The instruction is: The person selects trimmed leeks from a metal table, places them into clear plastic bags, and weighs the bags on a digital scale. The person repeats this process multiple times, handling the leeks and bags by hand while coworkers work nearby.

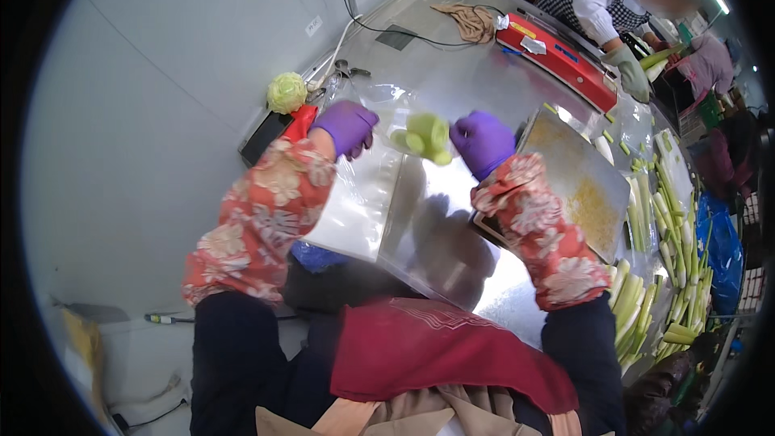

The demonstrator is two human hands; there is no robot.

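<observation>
My left hand (351, 127), in a purple glove, is raised over a stack of clear plastic bags (363, 206), its fingers bent at the edge of a clear bag. Between my hands are pale green cut vegetable pieces (428, 136), blurred, which look to be inside that bag. My right hand (481, 142), also in a purple glove, has its fingers curled at the bag's other side, just right of the pieces. Beneath both lies a shiny metal table (442, 242).
A metal-topped scale (575, 188) stands right of my right hand. Leek stalks (675, 236) lie at the far right. A red bag sealer (557, 60), a brown cloth (469, 19) and a cabbage-like head (287, 92) are farther back. A co-worker (599, 0) stands across the table.
</observation>
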